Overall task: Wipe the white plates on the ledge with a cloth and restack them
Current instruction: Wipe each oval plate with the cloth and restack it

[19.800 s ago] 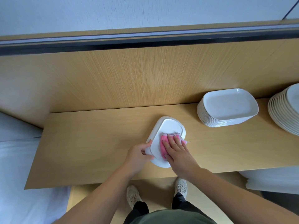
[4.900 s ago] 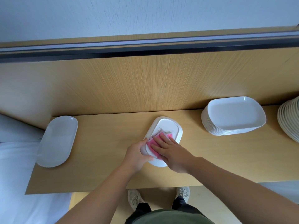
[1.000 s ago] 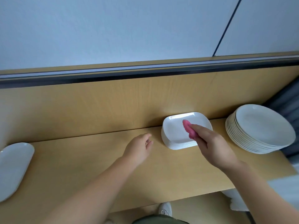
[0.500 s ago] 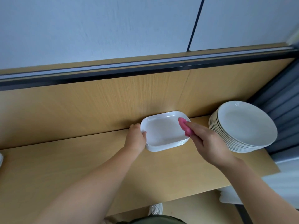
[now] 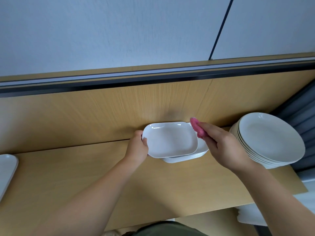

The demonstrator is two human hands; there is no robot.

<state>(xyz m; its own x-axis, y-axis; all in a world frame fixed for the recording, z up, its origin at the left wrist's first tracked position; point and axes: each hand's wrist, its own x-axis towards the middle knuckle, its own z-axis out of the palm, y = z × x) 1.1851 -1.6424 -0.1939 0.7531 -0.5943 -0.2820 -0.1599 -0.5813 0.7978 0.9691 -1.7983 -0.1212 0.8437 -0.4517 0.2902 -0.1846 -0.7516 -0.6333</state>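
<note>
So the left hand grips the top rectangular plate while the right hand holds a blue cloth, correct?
No: the head view shows the cloth is pink, not blue. The left hand does grip the top rectangular plate, and the right hand holds the cloth.

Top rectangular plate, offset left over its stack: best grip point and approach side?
Take the top rectangular plate by its left short rim, coming from the left: that end overhangs the stack, so fingers likely fit under the lip. The left hand grips there; the right hand holds the pink cloth.
</note>
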